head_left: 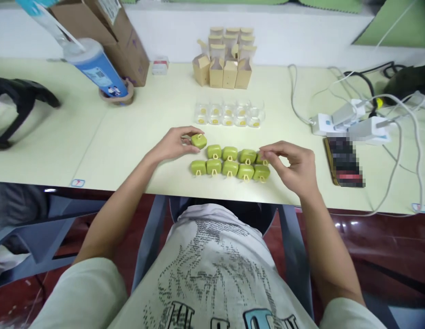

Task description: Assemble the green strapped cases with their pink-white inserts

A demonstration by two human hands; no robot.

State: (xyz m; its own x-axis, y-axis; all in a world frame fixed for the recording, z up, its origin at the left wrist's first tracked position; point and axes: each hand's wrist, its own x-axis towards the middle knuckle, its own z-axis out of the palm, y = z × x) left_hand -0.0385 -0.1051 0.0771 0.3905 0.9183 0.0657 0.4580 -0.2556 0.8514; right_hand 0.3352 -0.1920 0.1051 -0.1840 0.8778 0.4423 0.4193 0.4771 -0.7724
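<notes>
My left hand pinches a small rounded green case with a pale yellow loop, at the left end of the back row. Two rows of similar green cases lie close together on the table, their yellow loops mostly towards me. At the right end of the back row, the thumb and forefinger of my right hand are closed on another green case, partly hidden by the fingertips. Beyond the rows stand clear plastic containers with yellow round pieces inside.
Open small cardboard boxes stand grouped at the back. To the left are a blue canister, a large carton and a black object. A phone, white chargers and loose cables occupy the right.
</notes>
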